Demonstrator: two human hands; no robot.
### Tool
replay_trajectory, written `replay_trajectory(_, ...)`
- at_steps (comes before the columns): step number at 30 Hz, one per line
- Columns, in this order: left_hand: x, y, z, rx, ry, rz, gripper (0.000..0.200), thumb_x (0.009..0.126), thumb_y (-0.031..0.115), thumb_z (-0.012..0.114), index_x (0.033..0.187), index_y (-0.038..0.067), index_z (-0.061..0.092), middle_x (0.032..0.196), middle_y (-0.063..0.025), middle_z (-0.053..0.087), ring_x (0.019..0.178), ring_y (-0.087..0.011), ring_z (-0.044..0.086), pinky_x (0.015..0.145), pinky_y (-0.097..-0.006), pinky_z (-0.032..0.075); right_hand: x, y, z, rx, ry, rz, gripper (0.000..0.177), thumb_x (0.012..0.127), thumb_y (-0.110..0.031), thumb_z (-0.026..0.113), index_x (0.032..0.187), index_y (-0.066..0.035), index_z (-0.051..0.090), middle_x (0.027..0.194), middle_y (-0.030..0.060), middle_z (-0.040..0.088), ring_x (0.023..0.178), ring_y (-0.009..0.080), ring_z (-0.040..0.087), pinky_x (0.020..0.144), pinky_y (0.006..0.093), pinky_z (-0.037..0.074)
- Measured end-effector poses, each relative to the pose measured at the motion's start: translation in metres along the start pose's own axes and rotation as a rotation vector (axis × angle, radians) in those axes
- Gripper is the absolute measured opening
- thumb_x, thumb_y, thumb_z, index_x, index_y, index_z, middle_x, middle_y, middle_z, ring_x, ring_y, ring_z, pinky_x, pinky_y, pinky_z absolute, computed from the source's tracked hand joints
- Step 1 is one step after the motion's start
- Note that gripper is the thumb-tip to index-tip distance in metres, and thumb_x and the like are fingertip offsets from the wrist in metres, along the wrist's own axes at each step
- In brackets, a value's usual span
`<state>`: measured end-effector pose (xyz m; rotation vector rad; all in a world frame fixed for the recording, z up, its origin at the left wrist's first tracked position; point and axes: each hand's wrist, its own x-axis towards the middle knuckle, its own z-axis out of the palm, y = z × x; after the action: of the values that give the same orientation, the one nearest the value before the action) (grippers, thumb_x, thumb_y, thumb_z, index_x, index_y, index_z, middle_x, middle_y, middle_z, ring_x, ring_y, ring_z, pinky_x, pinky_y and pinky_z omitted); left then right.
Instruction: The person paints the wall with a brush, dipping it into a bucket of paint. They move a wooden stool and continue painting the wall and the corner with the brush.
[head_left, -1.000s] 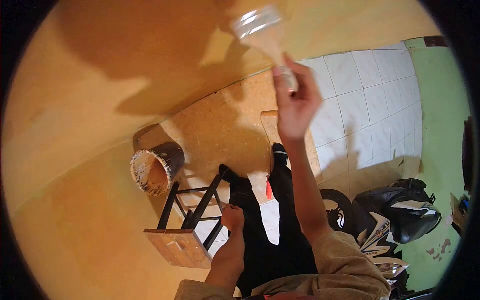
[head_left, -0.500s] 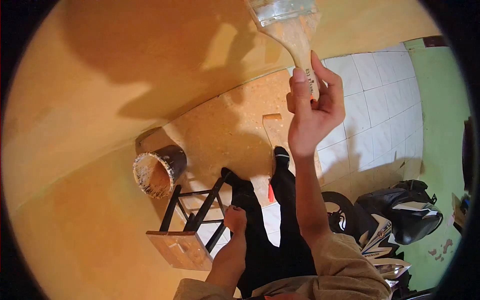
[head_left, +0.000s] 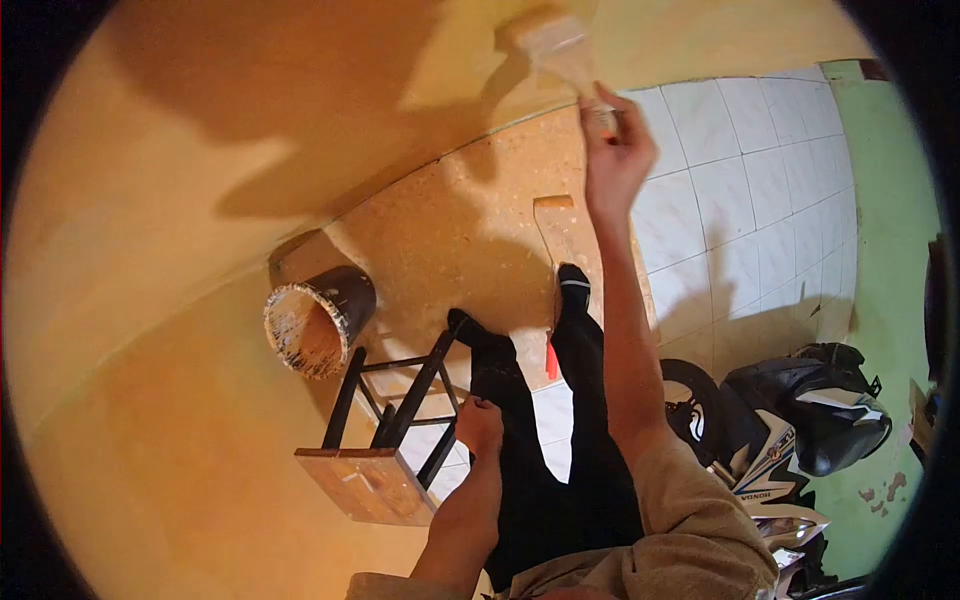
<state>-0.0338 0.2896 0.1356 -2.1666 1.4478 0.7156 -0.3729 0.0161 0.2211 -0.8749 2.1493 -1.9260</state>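
Head view, looking down along the wall.

- Right hand (head_left: 615, 165): raised high with the arm stretched up. Its fingers were pressed together around the lower handle of the brush (head_left: 560, 50), thumb on the near side.
- Brush: up at the top of the view, above the right hand. The head was tilted left and blurred. Its bristles lay at or against the yellow wall (head_left: 200, 150); we could not tell if they touched.
- Left hand (head_left: 480, 425): hanging low beside the black trouser leg, just beside the stool (head_left: 385, 440). Its fingers were curled in. We could not tell whether they gripped anything or touched the stool's frame.
- Stool: dark frame, wooden seat, standing close to the wall left of the person's legs.
- Bucket (head_left: 315, 325): 1, dark, with a paint-crusted rim. It stood on the floor by the wall, just beyond the stool.
- Board (head_left: 460, 230): a brown speckled sheet lying on the floor along the foot of the wall, under the bucket and the person's feet.
- Roller (head_left: 553, 210): 1, lying on the board ahead of the feet, its red grip end between the 2 legs.
- Tiles (head_left: 740, 170): white floor to the right of the board.
- Motorbike (head_left: 800, 430): parked on the tiles at lower right, near the person's right side.
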Motion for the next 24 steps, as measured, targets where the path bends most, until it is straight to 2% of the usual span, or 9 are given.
replay_trajectory(1, -0.001, 0.001, 0.000, 0.015, -0.010, -0.012, 0.020, 0.085, 0.024, 0.060, 0.096, 0.011, 0.070, 0.094, -0.0122, 0.070, 0.088, -0.0358, 0.068, 0.075, -0.0484, 0.055, -0.002, -0.007, -0.004, -0.006, 0.001, 0.005, 0.020, 0.090, -0.010, 0.071, 0.106, 0.002, 0.067, 0.081, 0.0020, 0.065, 0.061, 0.0042, 0.046, 0.051, 0.0227, 0.038)
replay_trajectory(3, -0.001, -0.002, 0.003, 0.017, -0.010, 0.004, 0.020, 0.085, 0.024, 0.059, 0.096, 0.011, 0.070, 0.094, -0.0123, 0.070, 0.088, -0.0359, 0.068, 0.074, -0.0483, 0.055, -0.005, -0.013, -0.006, 0.295, 0.106, 0.149, 0.019, 0.089, -0.008, 0.072, 0.105, 0.002, 0.067, 0.102, 0.0082, 0.069, 0.086, 0.0084, 0.060, 0.062, 0.0228, 0.048)
replay_trajectory(6, 0.000, -0.007, 0.010, 0.016, -0.014, 0.006, 0.019, 0.085, 0.023, 0.058, 0.095, 0.010, 0.069, 0.096, -0.0132, 0.070, 0.088, -0.0368, 0.068, 0.074, -0.0490, 0.055, -0.014, 0.052, 0.017, 0.230, 0.012, 0.253, 0.017, 0.091, -0.009, 0.070, 0.104, 0.002, 0.066, 0.099, 0.0094, 0.068, 0.089, 0.0109, 0.062, 0.064, 0.0225, 0.048)
replay_trajectory(11, -0.002, 0.000, 0.006, 0.050, -0.007, 0.011, 0.019, 0.084, 0.022, 0.058, 0.095, 0.010, 0.068, 0.097, -0.0141, 0.069, 0.088, -0.0376, 0.067, 0.073, -0.0500, 0.054, -0.042, 0.173, 0.028, 0.085, -0.077, 0.394, 0.020, 0.090, -0.014, 0.071, 0.102, 0.001, 0.067, 0.074, 0.0036, 0.067, 0.068, 0.0101, 0.059, 0.057, 0.0258, 0.044)
replay_trajectory(13, -0.002, -0.001, 0.004, 0.070, -0.038, 0.025, 0.020, 0.084, 0.022, 0.057, 0.096, 0.010, 0.068, 0.097, -0.0139, 0.069, 0.088, -0.0371, 0.067, 0.074, -0.0500, 0.054, -0.051, 0.199, 0.021, -0.399, -0.167, 0.415, 0.023, 0.088, -0.018, 0.072, 0.098, 0.003, 0.068, 0.059, 0.0011, 0.060, 0.057, 0.0093, 0.050, 0.052, 0.0276, 0.040)
replay_trajectory(14, -0.002, -0.002, 0.005, 0.073, -0.039, 0.034, 0.020, 0.084, 0.022, 0.057, 0.096, 0.010, 0.068, 0.097, -0.0139, 0.069, 0.088, -0.0371, 0.067, 0.074, -0.0500, 0.054, -0.055, 0.212, 0.022, -0.276, -0.116, 0.306, 0.028, 0.087, -0.023, 0.073, 0.096, 0.003, 0.068, 0.056, 0.0017, 0.057, 0.055, 0.0084, 0.046, 0.050, 0.0264, 0.036)
replay_trajectory(18, -0.002, -0.001, 0.006, 0.066, -0.024, 0.036, 0.020, 0.084, 0.022, 0.056, 0.096, 0.010, 0.068, 0.098, -0.0130, 0.069, 0.086, -0.0371, 0.068, 0.073, -0.0502, 0.054, -0.023, 0.098, 0.014, -0.111, -0.078, 0.300, 0.024, 0.088, -0.019, 0.073, 0.096, 0.003, 0.068, 0.065, 0.0029, 0.063, 0.061, 0.0066, 0.050, 0.053, 0.0233, 0.038)
replay_trajectory(20, -0.002, 0.000, 0.006, 0.069, -0.029, 0.040, 0.020, 0.084, 0.022, 0.056, 0.096, 0.011, 0.068, 0.099, -0.0127, 0.069, 0.086, -0.0371, 0.068, 0.072, -0.0502, 0.054, -0.013, 0.056, 0.011, 0.140, 0.122, 0.080, 0.020, 0.089, -0.014, 0.072, 0.098, 0.003, 0.067, 0.076, 0.0032, 0.065, 0.068, 0.0052, 0.051, 0.055, 0.0220, 0.037)
replay_trajectory(24, 0.000, -0.002, 0.009, 0.078, -0.001, 0.052, 0.019, 0.084, 0.021, 0.056, 0.095, 0.011, 0.068, 0.098, -0.0124, 0.069, 0.085, -0.0372, 0.068, 0.072, -0.0501, 0.054, -0.028, 0.090, 0.020, 0.241, 0.127, 0.101, 0.018, 0.090, -0.012, 0.071, 0.099, 0.003, 0.065, 0.081, 0.0037, 0.066, 0.072, 0.0038, 0.050, 0.057, 0.0213, 0.037)
